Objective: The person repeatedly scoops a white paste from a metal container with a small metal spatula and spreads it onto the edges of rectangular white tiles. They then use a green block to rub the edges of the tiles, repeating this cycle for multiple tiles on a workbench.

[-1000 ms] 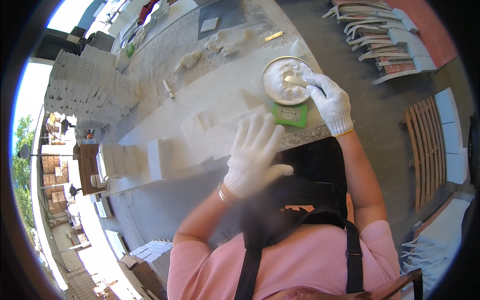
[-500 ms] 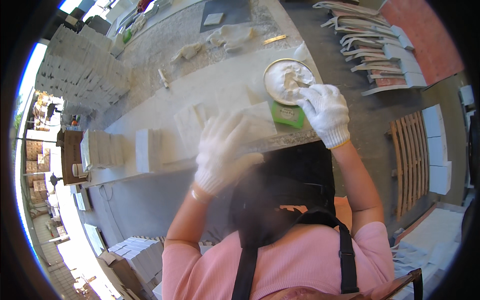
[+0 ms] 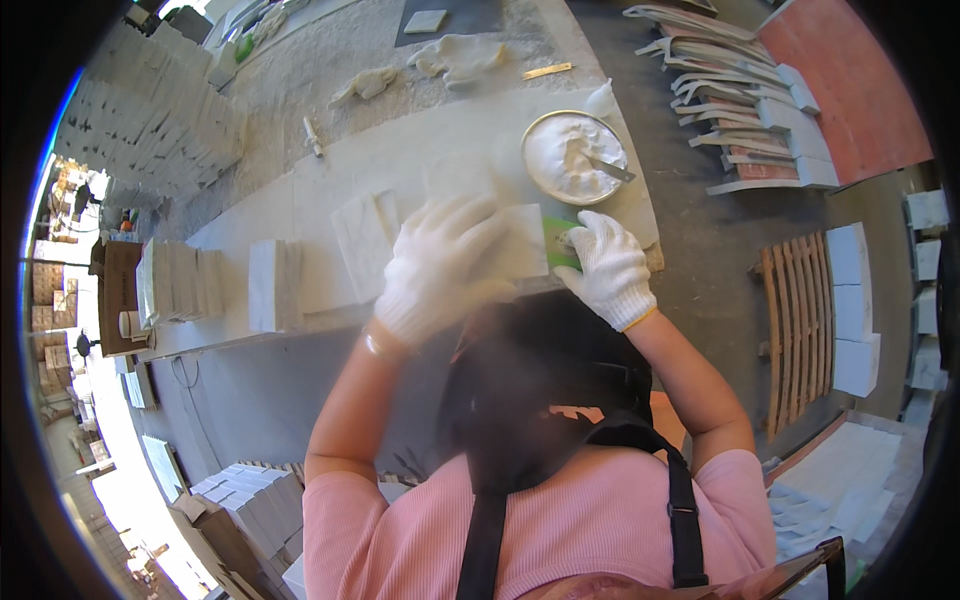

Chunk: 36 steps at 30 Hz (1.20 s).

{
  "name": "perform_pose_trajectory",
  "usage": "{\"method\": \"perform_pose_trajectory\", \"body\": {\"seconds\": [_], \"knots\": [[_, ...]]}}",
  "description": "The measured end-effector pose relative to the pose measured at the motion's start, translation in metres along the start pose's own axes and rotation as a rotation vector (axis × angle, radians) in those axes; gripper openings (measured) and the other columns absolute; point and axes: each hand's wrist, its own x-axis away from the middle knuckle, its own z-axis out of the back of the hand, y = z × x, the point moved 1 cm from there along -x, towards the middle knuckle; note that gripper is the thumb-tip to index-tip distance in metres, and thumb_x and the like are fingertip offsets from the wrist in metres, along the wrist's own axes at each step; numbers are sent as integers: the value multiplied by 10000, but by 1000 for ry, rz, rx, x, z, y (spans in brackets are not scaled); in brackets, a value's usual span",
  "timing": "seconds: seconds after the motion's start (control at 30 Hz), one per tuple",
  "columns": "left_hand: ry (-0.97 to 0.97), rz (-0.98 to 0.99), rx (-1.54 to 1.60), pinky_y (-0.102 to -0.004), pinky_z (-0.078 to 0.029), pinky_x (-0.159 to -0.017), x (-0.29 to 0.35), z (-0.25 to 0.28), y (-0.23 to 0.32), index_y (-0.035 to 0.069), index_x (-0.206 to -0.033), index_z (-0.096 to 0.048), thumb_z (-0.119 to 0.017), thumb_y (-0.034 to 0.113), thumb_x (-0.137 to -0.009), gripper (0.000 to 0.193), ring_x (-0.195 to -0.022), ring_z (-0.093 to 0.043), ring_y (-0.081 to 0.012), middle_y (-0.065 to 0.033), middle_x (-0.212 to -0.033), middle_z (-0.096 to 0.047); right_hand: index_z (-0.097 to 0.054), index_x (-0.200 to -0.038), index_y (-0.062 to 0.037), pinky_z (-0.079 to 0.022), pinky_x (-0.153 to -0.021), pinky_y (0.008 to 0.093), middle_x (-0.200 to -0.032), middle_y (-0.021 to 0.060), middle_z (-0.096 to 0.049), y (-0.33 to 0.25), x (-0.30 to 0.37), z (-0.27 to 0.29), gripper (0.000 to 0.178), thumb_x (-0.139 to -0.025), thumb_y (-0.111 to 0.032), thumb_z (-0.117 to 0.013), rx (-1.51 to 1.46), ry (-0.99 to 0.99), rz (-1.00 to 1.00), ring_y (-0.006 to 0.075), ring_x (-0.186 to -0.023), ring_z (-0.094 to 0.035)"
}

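My right hand (image 3: pixel 608 265), in a white knit glove, has its fingers curled on the right end of a small green box (image 3: pixel 556 236). It partly covers the box. Just beyond stands a round tin of white paste (image 3: pixel 565 150), with a flat metal scraper (image 3: pixel 612 171) resting in it. My left hand (image 3: pixel 440 265), gloved too and somewhat blurred, spreads its fingers over a pale marble-like tile (image 3: pixel 525 240) at the bench's near edge. Whether it touches the tile I cannot tell. Left of that hand lies another tile piece (image 3: pixel 362 235).
Stacked tiles (image 3: pixel 268 285) stand left on the bench, with a taller stack (image 3: pixel 150 110) behind. Crumpled gloves (image 3: pixel 460 58), a marker-like stick (image 3: pixel 312 136) and a yellow strip (image 3: pixel 547 71) lie farther back. A slatted wooden pallet (image 3: pixel 800 335) is at right.
My right hand has let go of the scraper, leaving it in the tin, and come down to the green box. My left hand has shifted slightly; the whole view has moved a little.
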Motion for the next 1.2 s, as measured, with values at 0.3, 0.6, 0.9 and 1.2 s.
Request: {"method": "perform_pose_trajectory", "body": {"seconds": [0.3,0.6,0.9,1.2], "knots": [[30,7,52,-490,-439,-1092,0,-1,-5,123,-1277,-705,-882,413,-663,702,-1313,-574,-359,-96,-1398,-651,-461,-1529,-31,-476,-1043,364,-1333,113,-627,-25,12,42,675,-937,-236,-713,-1431,48,-695,197,-1222,-586],[46,-7,69,-488,-444,-1076,-2,0,-7,119,-1249,-715,-881,397,-644,685,-1306,-578,-352,-84,-1376,-660,-360,-1612,-12,-427,-1119,334,-1532,102,-495,-42,-44,34,724,-974,-162,-668,-1143,14,-522,157,-1349,-488],[30,-8,92,-488,-441,-1071,-2,0,-6,124,-1242,-716,-871,360,-638,666,-1305,-580,-341,-67,-1371,-659,-498,-1543,-31,-439,-1113,350,-1376,161,-622,-40,-63,40,743,-867,-153,-783,-669,101,-332,263,-1283,-594],[39,9,102,-486,-445,-1069,-2,-1,-4,117,-1241,-716,-871,369,-636,673,-1301,-586,-342,-76,-1363,-664,-562,-1490,-21,-488,-1069,385,-1318,170,-652,-52,-31,59,770,-778,-80,-848,-843,108,-51,278,-1216,-640]]}}
